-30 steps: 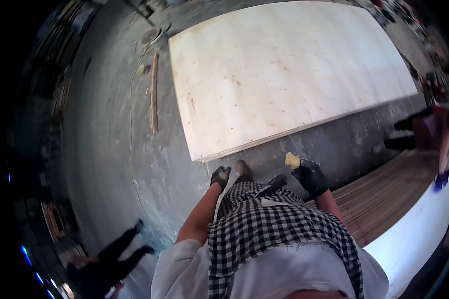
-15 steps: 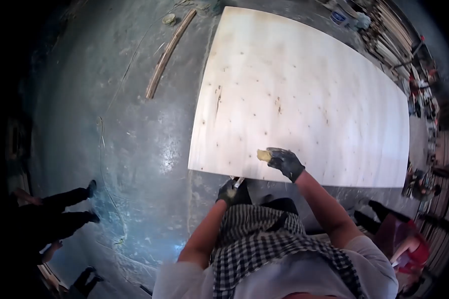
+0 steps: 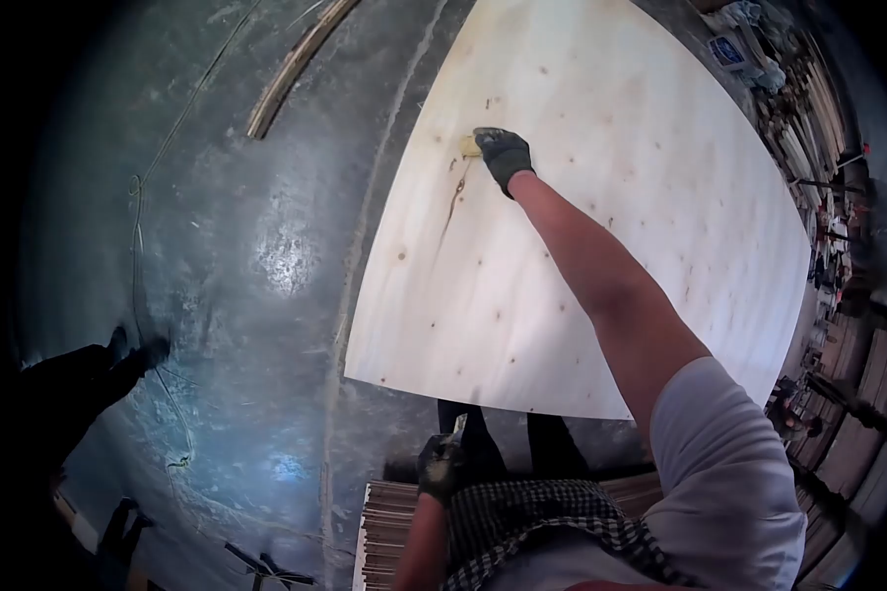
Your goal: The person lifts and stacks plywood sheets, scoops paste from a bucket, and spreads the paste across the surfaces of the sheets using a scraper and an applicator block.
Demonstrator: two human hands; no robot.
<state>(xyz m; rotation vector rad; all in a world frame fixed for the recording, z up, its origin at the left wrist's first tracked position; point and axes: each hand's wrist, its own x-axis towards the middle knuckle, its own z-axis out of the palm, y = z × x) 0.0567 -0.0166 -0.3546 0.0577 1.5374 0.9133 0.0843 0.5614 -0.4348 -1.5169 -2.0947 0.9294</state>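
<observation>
A large pale plywood sheet (image 3: 581,256), marked with knots and a dark crack, lies in front of me. My right hand (image 3: 504,155), in a dark glove, reaches far over it. Its fingers close on a small yellowish piece (image 3: 471,147), held at the sheet's surface just above the crack; its exact kind is unclear. My left hand (image 3: 440,466), also gloved, is by my waist below the sheet's near edge. It is closed around a small tool with a pale, flat end (image 3: 460,424), resembling a scraper; the rest is hidden in the glove.
A wooden strip (image 3: 296,71) and a thin cord (image 3: 140,236) lie on the grey floor (image 3: 266,325) to the left. Stacked boards (image 3: 389,522) are beside me. Timber piles (image 3: 808,118) line the right side. A person's dark-clothed legs (image 3: 89,379) show at left.
My right hand has moved forward and left across the sheet with the yellowish piece, from near the front edge to the crack. My left hand is lower in view, still holding its tool.
</observation>
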